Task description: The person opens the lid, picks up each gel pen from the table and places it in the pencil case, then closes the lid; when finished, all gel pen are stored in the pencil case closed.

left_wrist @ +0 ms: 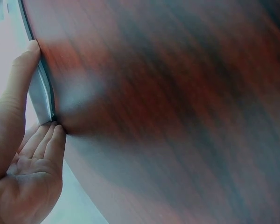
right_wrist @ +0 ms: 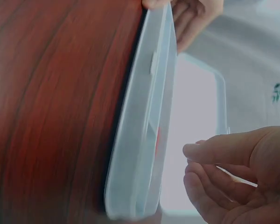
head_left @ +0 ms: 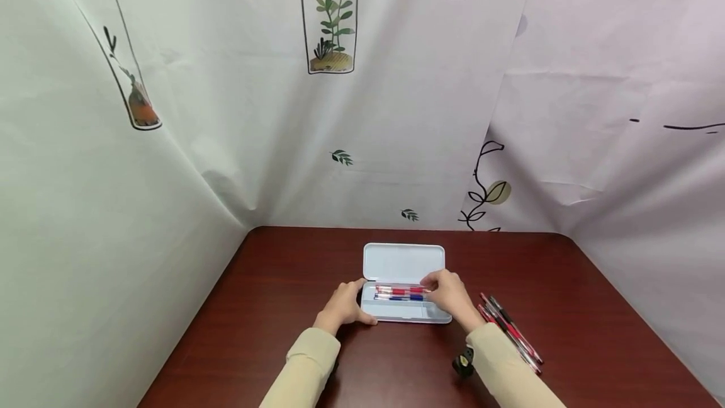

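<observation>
A pale blue pencil case lies on the table with its lid raised at the back. Red pens and a blue pen lie lengthwise inside it. My left hand grips the left end, with thumb and fingers spread around the case in the left wrist view. Over the right part of the tray hovers my right hand, partly covering the pen ends. In the right wrist view, that hand has loosely bent fingers, with no pen visible between them.
Several red and black pens lie slanted on the table to the right of the case, beside the right sleeve. The dark red-brown table meets a pale printed cloth behind. A small black device sits by the right wrist.
</observation>
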The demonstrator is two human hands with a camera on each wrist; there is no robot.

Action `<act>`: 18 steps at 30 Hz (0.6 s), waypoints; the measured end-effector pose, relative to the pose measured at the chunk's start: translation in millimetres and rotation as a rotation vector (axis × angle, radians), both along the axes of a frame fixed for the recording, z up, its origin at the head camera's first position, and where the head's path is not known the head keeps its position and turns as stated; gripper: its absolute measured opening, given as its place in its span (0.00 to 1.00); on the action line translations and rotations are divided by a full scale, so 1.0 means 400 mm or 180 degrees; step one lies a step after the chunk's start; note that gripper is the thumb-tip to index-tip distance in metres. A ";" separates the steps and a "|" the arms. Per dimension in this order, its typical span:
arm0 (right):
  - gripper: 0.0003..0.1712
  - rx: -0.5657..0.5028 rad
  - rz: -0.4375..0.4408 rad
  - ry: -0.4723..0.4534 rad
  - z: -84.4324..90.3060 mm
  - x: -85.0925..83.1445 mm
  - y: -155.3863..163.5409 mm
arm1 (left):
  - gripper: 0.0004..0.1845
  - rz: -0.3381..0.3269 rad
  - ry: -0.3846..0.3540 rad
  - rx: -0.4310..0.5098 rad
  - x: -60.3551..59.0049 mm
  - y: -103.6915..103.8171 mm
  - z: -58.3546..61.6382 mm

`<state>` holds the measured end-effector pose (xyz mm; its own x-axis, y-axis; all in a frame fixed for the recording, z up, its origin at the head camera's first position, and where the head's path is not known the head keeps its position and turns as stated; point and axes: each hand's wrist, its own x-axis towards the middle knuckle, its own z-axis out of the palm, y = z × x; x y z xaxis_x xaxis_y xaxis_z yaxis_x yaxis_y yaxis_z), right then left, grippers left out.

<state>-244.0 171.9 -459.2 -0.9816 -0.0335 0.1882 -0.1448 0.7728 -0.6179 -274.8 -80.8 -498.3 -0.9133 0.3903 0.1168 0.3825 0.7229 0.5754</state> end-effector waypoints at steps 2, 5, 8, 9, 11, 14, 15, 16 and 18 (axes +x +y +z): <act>0.12 0.0044 -0.0081 0.0005 0.003 0.009 0.026 | 0.48 0.0008 0.0001 -0.0001 -0.001 -0.001 0.000; 0.12 0.0102 -0.0156 -0.0004 0.003 0.028 0.073 | 0.48 -0.0004 0.0001 0.0016 0.001 0.000 -0.005; 0.13 0.0150 -0.0201 -0.0036 0.002 0.049 0.127 | 0.47 -0.0014 0.0003 0.0032 0.004 0.002 -0.009; 0.14 0.0167 -0.0226 -0.0051 0.001 0.057 0.146 | 0.47 -0.0014 0.0002 0.0027 0.004 0.003 -0.009; 0.14 0.0185 -0.0294 -0.0114 -0.001 0.072 0.183 | 0.47 -0.0025 0.0007 0.0036 0.004 0.004 -0.008; 0.15 0.0215 -0.0411 -0.0223 -0.003 0.092 0.230 | 0.47 -0.0014 -0.0016 0.0014 0.003 0.003 -0.003; 0.15 0.0214 -0.0447 -0.0263 -0.003 0.097 0.243 | 0.47 -0.0004 -0.0027 0.0017 0.003 0.002 -0.001; 0.15 0.0211 -0.0478 -0.0304 -0.003 0.102 0.255 | 0.47 0.0002 -0.0033 0.0024 0.002 0.001 0.001; 0.15 0.0188 -0.0521 -0.0382 -0.001 0.108 0.272 | 0.48 0.0036 -0.0062 0.0009 0.001 -0.004 0.003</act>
<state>-200.8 280.7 -459.7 -0.9901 0.1207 0.0721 0.0574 0.8154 -0.5761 -274.3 -82.3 -497.1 -0.9198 0.3795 0.1000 0.3630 0.7255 0.5848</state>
